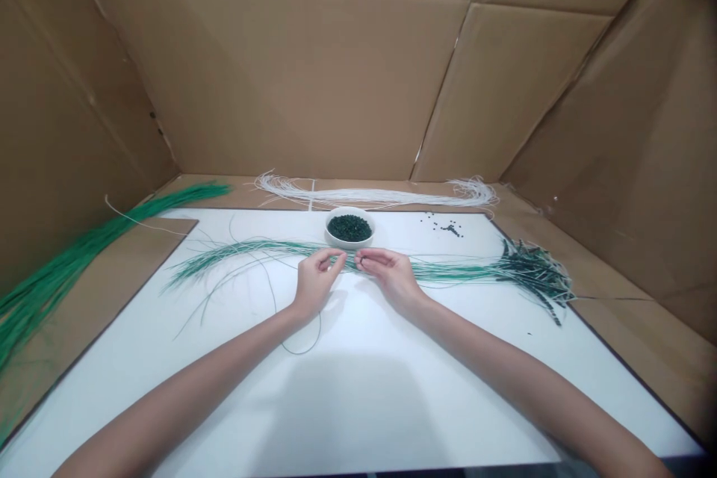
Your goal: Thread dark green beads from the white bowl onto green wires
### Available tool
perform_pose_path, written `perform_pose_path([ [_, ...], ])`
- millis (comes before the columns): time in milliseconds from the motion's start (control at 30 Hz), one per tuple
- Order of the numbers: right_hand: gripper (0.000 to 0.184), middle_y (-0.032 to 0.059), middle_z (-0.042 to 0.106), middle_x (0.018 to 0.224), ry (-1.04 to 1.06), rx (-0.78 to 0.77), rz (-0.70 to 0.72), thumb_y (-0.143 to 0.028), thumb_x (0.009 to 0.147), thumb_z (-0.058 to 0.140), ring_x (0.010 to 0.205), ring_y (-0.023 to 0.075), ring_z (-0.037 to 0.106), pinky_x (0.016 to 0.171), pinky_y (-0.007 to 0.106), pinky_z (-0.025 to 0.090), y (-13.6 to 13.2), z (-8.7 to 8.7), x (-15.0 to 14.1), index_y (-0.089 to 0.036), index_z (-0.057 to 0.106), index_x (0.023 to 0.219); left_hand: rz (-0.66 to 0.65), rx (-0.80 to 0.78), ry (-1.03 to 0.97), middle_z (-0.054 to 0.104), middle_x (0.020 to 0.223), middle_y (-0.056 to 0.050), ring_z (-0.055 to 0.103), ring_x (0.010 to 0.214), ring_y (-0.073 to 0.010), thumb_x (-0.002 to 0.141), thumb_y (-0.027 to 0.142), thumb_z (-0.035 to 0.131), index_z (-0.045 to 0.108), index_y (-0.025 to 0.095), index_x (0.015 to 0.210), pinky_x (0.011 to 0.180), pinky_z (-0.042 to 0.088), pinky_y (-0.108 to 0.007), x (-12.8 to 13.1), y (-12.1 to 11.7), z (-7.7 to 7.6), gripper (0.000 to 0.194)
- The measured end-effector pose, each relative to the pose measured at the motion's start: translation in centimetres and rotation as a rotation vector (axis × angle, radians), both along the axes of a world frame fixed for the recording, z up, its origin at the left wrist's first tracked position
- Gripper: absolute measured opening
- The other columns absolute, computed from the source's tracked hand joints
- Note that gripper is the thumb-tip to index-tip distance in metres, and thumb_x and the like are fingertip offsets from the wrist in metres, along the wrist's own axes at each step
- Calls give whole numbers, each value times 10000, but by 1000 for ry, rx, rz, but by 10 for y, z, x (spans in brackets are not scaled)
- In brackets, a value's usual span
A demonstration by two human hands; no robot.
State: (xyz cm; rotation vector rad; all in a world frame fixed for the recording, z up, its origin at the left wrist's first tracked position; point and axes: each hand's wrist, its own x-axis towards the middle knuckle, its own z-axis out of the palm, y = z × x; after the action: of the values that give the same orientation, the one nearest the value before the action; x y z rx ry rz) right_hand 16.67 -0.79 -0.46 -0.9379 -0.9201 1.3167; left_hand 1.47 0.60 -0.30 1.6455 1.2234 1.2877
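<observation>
in front of the bowl, by green strings, the right hand pinches a bead and i can't tell if the left hand pinches.

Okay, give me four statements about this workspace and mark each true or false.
1. The round white bowl holds small dark green beads. True.
2. The bowl stands nearer the person than both hands. False: the left hand and right hand are nearer.
3. A long bundle of thin green strands lies across the flat white work surface. True.
4. The bundle's dark ends spread at the left. False: the dark ends spread at the right.
</observation>
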Motion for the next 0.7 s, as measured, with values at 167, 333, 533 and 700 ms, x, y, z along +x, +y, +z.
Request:
perform_pose_path([
  [167,230,43,679,805,120,-63,66,-187,526,746,766,155,626,817,309,463,1,-14,6,-157,679,744,-34,-41,30,533,557,7,383,484,-84,704,391,553,652,140,767,502,327,-202,2,-5,-1,277],
  [333,202,43,679,800,120,-62,75,-189,545,742,762,162,629,821,325,463,2,-13,7,-164,682,736,-42,-81,31,551,562,10,403,470,-81,707,407,549,651,139,772,489,327,-200,2,-3,-3,295],
  [533,204,39,684,769,113,-74,59,-197,537,746,743,167,633,792,320,476,0,-12,5,-167,691,730,-49,-54,36,434,471,39,297,431,-64,709,413,554,649,141,753,453,262,-199,2,-5,-3,291],
  [700,235,50,687,719,66,-95,32,-215,520,752,711,172,632,755,321,479,-1,-11,3,-166,698,744,-77,-39,18,438,480,39,289,433,-62,713,408,556,646,145,751,451,249,-200,2,-5,-4,282],
])
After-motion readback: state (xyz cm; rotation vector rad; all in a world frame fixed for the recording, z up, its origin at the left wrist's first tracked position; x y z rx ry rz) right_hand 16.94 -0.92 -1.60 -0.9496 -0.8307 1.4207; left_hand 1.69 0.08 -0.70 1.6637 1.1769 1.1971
